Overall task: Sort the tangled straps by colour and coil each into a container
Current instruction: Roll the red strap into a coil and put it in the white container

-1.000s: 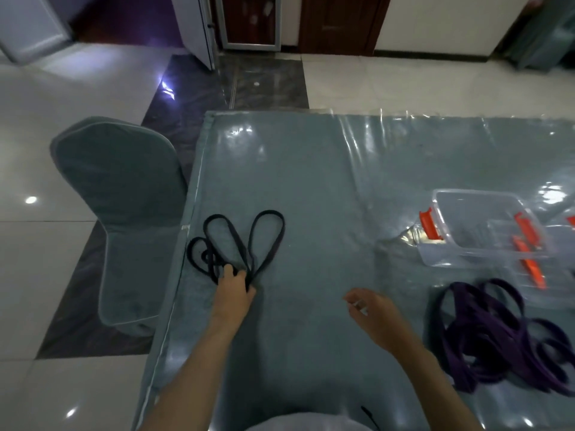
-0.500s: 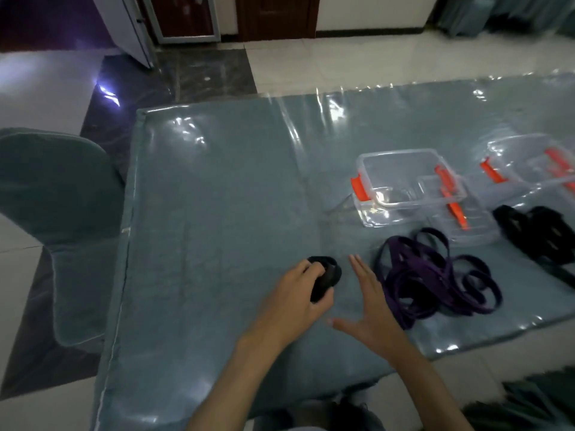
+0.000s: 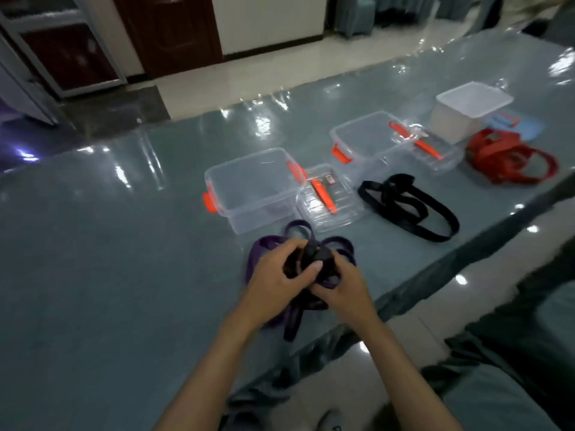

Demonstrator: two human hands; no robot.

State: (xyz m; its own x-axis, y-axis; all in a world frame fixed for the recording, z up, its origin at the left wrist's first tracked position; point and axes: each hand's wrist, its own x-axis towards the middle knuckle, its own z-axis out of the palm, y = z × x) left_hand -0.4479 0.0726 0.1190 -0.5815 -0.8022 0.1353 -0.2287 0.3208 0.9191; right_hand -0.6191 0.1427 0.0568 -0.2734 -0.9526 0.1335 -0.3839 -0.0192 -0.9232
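Left hand (image 3: 277, 281) and right hand (image 3: 342, 290) together gripping a bundled black strap (image 3: 306, 259), apparently over the purple straps (image 3: 264, 253), clear container (image 3: 249, 188) at 12 o'clock

Your table (image 3: 93, 275) has grey-green cloth under glossy clear plastic with light glare. Beyond its far edge: pale shiny tile floor (image 3: 249, 76), dark marble strip (image 3: 109, 110), dark wooden door (image 3: 168, 29), white wall (image 3: 267, 20). Dim room.
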